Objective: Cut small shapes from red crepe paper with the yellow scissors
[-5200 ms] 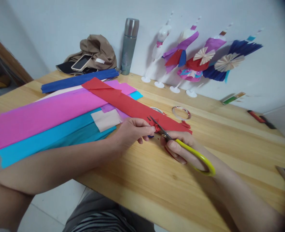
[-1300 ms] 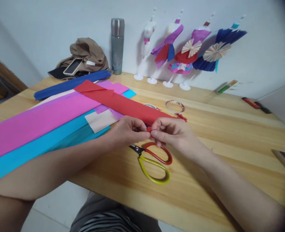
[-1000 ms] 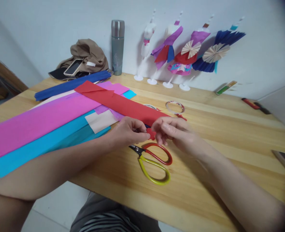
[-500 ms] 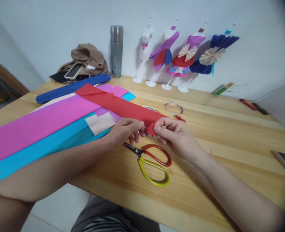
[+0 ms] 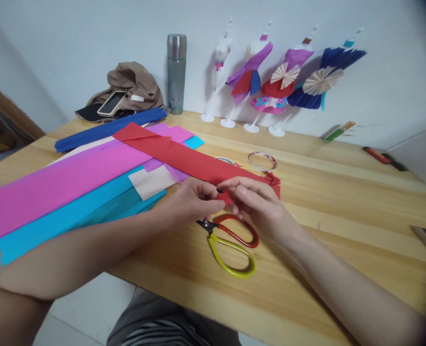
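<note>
My left hand (image 5: 198, 199) is closed, pinching a small red paper flower (image 5: 228, 197) between thumb and fingers. Close against it, my right hand (image 5: 258, 202) has its index finger stretched across and its thumb apart, at the flower's right edge. Fingers cover part of the flower, and a small dark bit beside it is too small to name. Just below both hands lie scissors (image 5: 232, 244) with one red and one yellow handle. A long folded strip of red crepe paper (image 5: 184, 156) runs behind the hands.
Pink paper (image 5: 65, 185), blue paper (image 5: 72, 216) and a beige piece (image 5: 151, 181) lie left. A tape roll (image 5: 262, 161) and red scraps (image 5: 272, 178) are beyond my right hand. Farther back stand a flask (image 5: 177, 74) and several dressed mannequins (image 5: 247, 79).
The red flower has passed from my right hand's pinch to my left thumb and fingers. My right fingers have loosened and stretched left. The view has shifted slightly.
</note>
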Demonstrator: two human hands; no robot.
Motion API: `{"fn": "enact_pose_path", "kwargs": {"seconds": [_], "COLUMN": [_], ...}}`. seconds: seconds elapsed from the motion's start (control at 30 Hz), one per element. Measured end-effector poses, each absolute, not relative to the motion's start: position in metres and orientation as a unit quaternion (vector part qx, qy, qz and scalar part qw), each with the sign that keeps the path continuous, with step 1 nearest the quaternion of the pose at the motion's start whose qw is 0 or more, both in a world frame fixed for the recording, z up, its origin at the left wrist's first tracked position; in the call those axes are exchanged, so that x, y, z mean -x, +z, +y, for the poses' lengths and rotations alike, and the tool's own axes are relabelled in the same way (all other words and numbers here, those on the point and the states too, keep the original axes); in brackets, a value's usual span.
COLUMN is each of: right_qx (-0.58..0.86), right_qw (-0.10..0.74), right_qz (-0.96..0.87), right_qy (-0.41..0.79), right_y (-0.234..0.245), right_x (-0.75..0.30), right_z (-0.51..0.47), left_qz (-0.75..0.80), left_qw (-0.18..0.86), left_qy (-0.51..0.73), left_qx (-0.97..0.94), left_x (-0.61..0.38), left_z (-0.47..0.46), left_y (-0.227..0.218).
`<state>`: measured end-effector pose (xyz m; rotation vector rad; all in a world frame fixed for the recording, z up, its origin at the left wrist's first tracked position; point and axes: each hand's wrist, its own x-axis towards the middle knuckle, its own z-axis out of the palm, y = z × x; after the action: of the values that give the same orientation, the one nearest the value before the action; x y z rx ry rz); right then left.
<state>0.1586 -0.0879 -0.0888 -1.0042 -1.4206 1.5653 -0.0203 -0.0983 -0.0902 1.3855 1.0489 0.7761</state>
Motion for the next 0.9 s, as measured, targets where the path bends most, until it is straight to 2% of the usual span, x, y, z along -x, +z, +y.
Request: {"fn": "enact_pose_path", "kwargs": {"seconds": [0.13,0.33,0.5,0.73,0.9], "right_qx": [0.409,0.409,0.395,0.397,0.407], "right_qw": [0.380,0.447,0.470,0.439,0.431], "right_qz": [-0.595,-0.525,-0.503,-0.519,-0.593], "right_qy": [0.578,0.598,0.608,0.616,0.545], "right_y": [-0.087,-0.095,-0.098,-0.099,-0.090], "right_x": [-0.155,-0.154,-0.151,-0.155,-0.158], "right_z": [-0.089,-0.088,-0.092,-0.089,-0.087], "left_qz": [0.455,0.460,0.431,0.450,0.454], "left_qw": [0.543,0.586,0.616,0.594,0.573], "left_qy": [0.314,0.303,0.306,0.331,0.322], "left_qx": [-0.632,-0.594,-0.584,-0.579,-0.602], "left_x": [0.021,0.025,0.022,0.020,0.021], "left_z": [-0.096,-0.096,-0.099,-0.098,-0.098], "left_y": [-0.094,-0.089,-0.086,-0.093,-0.094]}}
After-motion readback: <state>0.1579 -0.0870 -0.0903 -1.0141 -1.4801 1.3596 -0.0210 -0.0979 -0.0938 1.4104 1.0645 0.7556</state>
